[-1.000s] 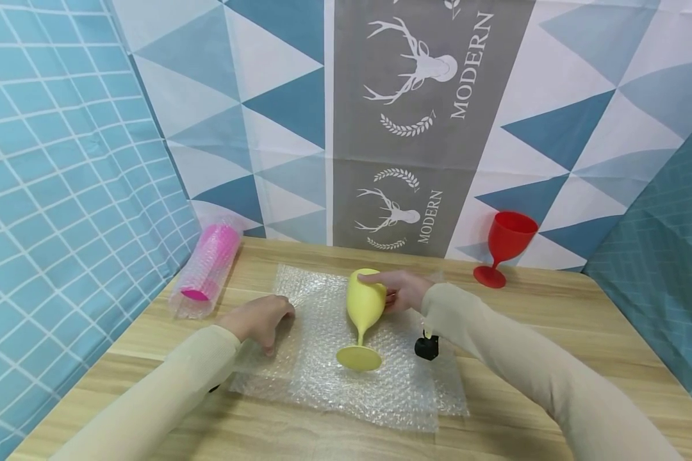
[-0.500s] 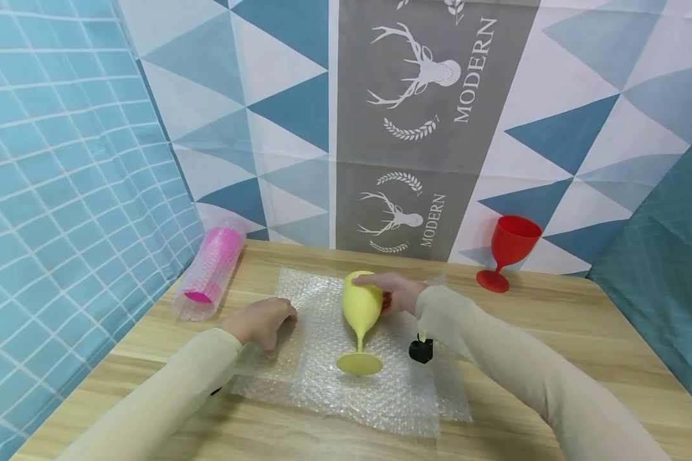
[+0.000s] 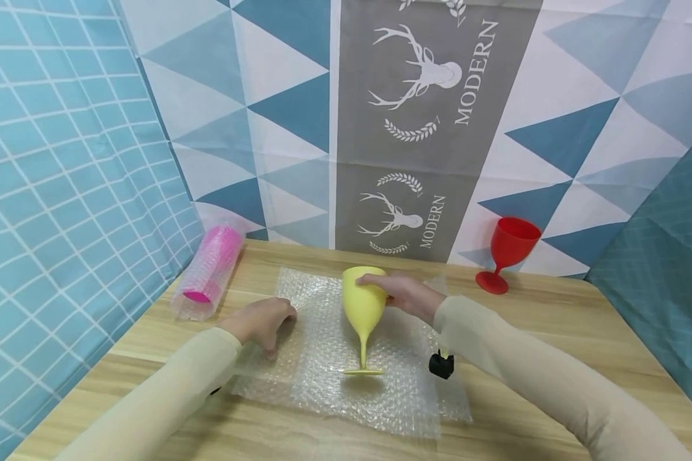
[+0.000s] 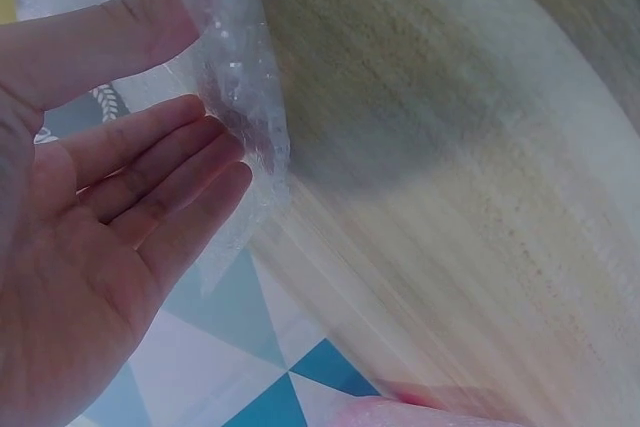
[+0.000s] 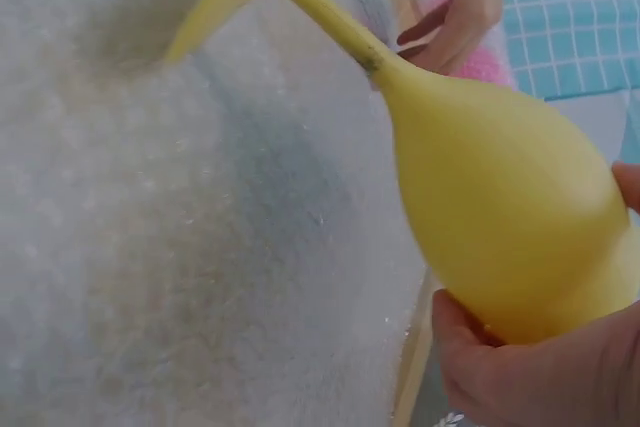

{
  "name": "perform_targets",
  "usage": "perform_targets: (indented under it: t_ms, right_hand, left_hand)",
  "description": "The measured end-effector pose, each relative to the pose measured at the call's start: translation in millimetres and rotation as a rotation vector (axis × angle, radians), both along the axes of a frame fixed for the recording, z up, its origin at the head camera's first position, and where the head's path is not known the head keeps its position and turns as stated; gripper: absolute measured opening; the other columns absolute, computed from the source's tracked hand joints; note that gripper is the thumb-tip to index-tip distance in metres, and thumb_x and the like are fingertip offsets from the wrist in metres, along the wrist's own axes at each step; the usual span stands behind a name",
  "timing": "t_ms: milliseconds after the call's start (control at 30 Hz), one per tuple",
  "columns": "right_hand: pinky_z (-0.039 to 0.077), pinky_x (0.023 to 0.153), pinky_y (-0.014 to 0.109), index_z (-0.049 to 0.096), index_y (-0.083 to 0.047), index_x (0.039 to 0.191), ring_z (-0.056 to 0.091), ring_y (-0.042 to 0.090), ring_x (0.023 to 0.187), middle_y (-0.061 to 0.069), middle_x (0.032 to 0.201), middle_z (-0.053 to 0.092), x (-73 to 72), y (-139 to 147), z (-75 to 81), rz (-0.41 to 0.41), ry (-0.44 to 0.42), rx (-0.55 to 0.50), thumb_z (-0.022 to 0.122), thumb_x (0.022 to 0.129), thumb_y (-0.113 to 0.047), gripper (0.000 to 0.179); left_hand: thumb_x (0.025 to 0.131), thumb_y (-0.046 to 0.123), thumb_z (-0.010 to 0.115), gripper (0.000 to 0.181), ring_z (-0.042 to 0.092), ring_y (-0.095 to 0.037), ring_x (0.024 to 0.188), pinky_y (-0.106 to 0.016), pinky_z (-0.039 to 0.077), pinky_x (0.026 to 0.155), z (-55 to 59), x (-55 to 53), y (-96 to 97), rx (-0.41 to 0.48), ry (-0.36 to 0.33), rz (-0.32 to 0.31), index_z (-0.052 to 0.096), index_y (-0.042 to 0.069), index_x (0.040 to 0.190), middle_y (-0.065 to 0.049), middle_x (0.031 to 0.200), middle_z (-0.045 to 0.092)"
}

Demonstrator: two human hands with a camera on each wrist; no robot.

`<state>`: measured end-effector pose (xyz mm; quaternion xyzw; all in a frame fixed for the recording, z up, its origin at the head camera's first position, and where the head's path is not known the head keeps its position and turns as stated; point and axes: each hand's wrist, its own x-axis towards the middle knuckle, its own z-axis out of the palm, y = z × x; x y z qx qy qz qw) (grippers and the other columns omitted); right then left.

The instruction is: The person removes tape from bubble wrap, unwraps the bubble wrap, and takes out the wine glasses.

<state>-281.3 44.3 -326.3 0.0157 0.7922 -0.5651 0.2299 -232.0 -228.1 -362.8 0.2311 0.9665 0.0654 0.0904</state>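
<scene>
By the upper part of its bowl, my right hand (image 3: pixel 405 292) grips a yellow goblet (image 3: pixel 363 310), thumb on the near side. The goblet stands nearly upright with its foot seen edge-on over a flat sheet of bubble wrap (image 3: pixel 317 358); I cannot tell whether the foot touches it. The right wrist view shows the goblet's bowl (image 5: pixel 500 187) between thumb and fingers. At the sheet's left edge rests my left hand (image 3: pixel 258 323). In the left wrist view its fingers (image 4: pixel 185 182) are fairly straight and touch the wrap (image 4: pixel 235 57).
A pink object rolled in bubble wrap (image 3: pixel 210 272) lies at the back left of the wooden table (image 3: pixel 530 358). A red goblet (image 3: pixel 512 243) stands at the back right, near the patterned backdrop (image 3: pixel 288 128). A small black object (image 3: pixel 441 365) hangs under the right sleeve.
My right hand has tipped the yellow goblet more upright; its foot, seen as a broad oval before, now shows edge-on. My left hand has stayed at the wrap's left edge.
</scene>
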Motion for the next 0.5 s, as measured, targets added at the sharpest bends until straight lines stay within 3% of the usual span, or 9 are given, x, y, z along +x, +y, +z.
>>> perform_targets:
  t_ms: [233,500]
  right_hand:
    - [0.046,0.104,0.040,0.058,-0.005,0.115,0.057,0.019,0.105,0.007,0.109,0.062,20.8,14,3.8,0.049,0.176,0.049,0.071,0.081,-0.034,0.046]
    - [0.048,0.095,0.037,0.051,-0.005,0.128,0.056,0.022,0.108,0.013,0.119,0.061,37.9,25,5.6,0.051,0.303,0.140,0.074,0.078,-0.037,0.063]
  left_hand:
    - [0.043,0.005,0.092,0.071,0.061,-0.019,0.090,-0.040,0.054,0.092,0.3,0.2,1.7,-0.011,-0.002,-0.020,0.066,0.002,0.109,-0.006,0.102,0.066]
    - [0.045,0.005,0.092,0.071,0.062,-0.021,0.093,-0.041,0.054,0.093,1.5,0.1,3.6,-0.022,-0.016,-0.011,0.065,0.001,0.111,-0.008,0.106,0.066]
